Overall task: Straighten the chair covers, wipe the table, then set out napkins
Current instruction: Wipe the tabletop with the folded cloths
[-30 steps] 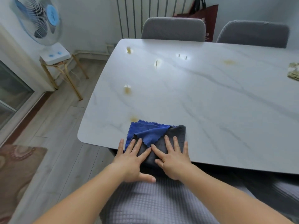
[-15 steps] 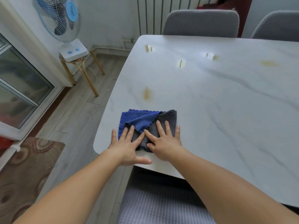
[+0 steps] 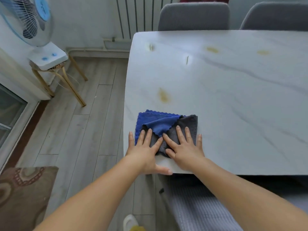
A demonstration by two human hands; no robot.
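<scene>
1. Since the earlier frames both hands and the cloth (image 3: pixel 166 125) have slid toward the table's left corner, and the view has swung left, so the fan (image 3: pixel 28 19) now fills the upper left of the frame.
2. No writing or brand can be read anywhere; the fan's blue hub is too blurred to tell.
3. Left hand (image 3: pixel 145 150) lies flat, palm down, fingers straight and spread apart on the cloth's left half, its little finger on bare table, its thumb stretched along the near table edge.
4. Right hand (image 3: pixel 185 147) lies flat beside it, fingers straight and spread on the grey half; the two forefingers touch at their tips.
5. Both forearms reach up from the bottom of the frame.
6. The cloth, blue with a grey side folded over, sits at centre frame, near the table (image 3: pixel 233 100) corner.
7. Yellowish stains mark the top: one (image 3: pixel 164 95) just above the cloth, two (image 3: pixel 212 49) toward the upper right.
8. Two grey chairs (image 3: pixel 193 16) stand at the far edge, top of frame.
</scene>
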